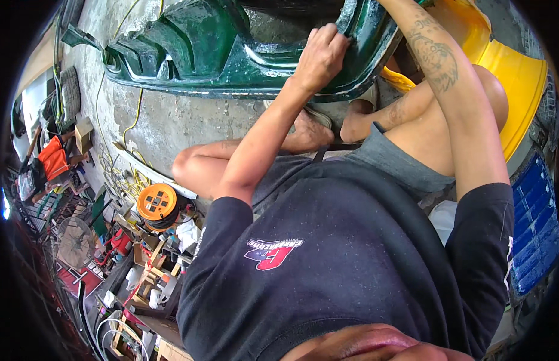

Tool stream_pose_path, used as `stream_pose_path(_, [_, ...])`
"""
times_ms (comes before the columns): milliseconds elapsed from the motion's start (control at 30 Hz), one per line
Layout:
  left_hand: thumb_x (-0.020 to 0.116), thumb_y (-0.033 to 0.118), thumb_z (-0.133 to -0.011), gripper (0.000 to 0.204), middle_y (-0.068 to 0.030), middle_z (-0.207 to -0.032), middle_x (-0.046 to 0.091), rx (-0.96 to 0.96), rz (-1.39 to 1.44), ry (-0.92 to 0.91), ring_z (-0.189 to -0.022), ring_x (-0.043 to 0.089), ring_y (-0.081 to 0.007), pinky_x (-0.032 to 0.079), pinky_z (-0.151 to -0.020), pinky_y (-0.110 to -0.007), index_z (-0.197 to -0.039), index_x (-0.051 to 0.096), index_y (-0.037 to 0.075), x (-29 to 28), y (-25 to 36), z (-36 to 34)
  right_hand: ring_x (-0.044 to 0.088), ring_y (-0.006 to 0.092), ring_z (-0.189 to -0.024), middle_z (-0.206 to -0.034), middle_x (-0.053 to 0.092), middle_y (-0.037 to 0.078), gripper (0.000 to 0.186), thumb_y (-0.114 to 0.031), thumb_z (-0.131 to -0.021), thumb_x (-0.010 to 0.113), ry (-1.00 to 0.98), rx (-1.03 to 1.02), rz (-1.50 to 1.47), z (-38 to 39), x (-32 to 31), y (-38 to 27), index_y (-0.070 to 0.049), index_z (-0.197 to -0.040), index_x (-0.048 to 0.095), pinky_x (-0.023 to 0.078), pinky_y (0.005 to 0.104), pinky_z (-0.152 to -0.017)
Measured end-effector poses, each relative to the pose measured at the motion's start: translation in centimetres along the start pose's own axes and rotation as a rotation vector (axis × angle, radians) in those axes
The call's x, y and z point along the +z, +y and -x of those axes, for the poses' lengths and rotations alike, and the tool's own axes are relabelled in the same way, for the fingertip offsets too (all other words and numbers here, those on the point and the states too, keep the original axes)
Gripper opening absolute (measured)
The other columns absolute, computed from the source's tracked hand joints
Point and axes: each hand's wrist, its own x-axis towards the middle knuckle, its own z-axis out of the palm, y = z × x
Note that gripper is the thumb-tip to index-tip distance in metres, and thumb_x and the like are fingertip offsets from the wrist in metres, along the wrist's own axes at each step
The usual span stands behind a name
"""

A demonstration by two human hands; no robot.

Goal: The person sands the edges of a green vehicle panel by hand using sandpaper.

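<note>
A glossy dark green moulded body panel (201, 75), bumper-like and wet-looking with pale smears, spans the top of the view. It has ribbed recesses at its left and a large opening at its middle. My left hand (323, 55) is closed over the panel's frame to the right of that opening, knuckles up and fingers curled under. Whatever it may hold is hidden by the hand. My tattooed right forearm (434, 57) reaches up past the panel's right side, and the right hand lies beyond the top edge of the picture.
Yellow curved panels (517, 90) lie to the right, above a blue slatted panel (535, 222). At the left are an orange cable reel (156, 202), yellow cords (132, 120) on the concrete floor (141, 111), cluttered tools and boxes, a fan (75, 242) and a person in orange (54, 157).
</note>
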Motion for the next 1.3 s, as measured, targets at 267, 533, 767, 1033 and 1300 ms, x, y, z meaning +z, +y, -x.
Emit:
stream_pose_path(267, [0.069, 0.003, -0.086, 0.011, -0.016, -0.088, 0.053, -0.047, -0.088, 0.004, -0.077, 0.054, -0.0394, 0.046, -0.07, -0.047, -0.089, 0.059, 0.003, 1.0, 0.7, -2.2, 0.074, 0.0387, -0.077, -0.087, 0.075, 0.022, 0.027, -0.018, -0.089, 0.054, -0.079, 0.004, 0.019, 0.3, -0.1, -1.0, 0.001, -0.098, 0.071, 0.06, 0.0473, -0.068])
stream_pose_path(533, [0.067, 0.002, -0.087, 0.011, -0.0188, -0.089, 0.053, -0.111, -0.141, -0.04, -0.076, 0.055, -0.0406, 0.046, -0.07, -0.05, -0.087, 0.056, 0.002, 0.7, 1.7, -1.8, 0.074, 0.0389, -0.077, -0.084, 0.073, 0.024, 0.024, -0.015, -0.089, 0.054, 0.04, -0.009, -0.04, -0.4, 1.1, -0.3, 0.001, -0.097, 0.07, 0.059, 0.0493, -0.068])
stream_pose_path(767, [0.069, 0.003, -0.086, 0.011, -0.0177, -0.089, 0.056, -0.162, -0.139, -0.028, -0.078, 0.058, -0.0415, 0.048, -0.07, -0.05, -0.09, 0.059, 0.003, 1.4, 1.9, -1.8, 0.074, 0.0392, -0.083, -0.085, 0.073, 0.024, 0.025, -0.019, -0.09, 0.06, 0.059, -0.017, -0.029, -0.7, 1.8, 1.3, 0.003, -0.099, 0.069, 0.058, 0.0497, -0.072])
stream_pose_path(1033, [0.067, 0.002, -0.086, 0.011, -0.0196, -0.089, 0.056, -0.152, -0.164, 0.01, -0.077, 0.06, -0.0446, 0.048, -0.067, -0.054, -0.086, 0.055, 0.002, 2.0, 1.2, -3.8, 0.067, 0.0438, -0.11, -0.113, 0.072, 0.025, 0.037, -0.034, -0.095, 0.06, -0.332, 0.032, -0.253, -2.6, -1.2, 3.3, -0.002, -0.111, 0.072, 0.054, 0.0513, -0.093])
stream_pose_path(1300, [0.065, 0.004, -0.09, 0.012, -0.0206, -0.087, 0.055, -0.079, -0.151, 0.12, -0.078, 0.059, -0.0469, 0.049, -0.066, -0.055, -0.089, 0.054, 0.003, 3.1, -1.2, -7.7, 0.07, 0.044, -0.105, -0.112, 0.072, 0.026, 0.034, -0.025, -0.092, 0.058, -0.393, 0.08, -0.315, -2.8, -2.3, 0.9, -0.001, -0.11, 0.073, 0.056, 0.0513, -0.089])
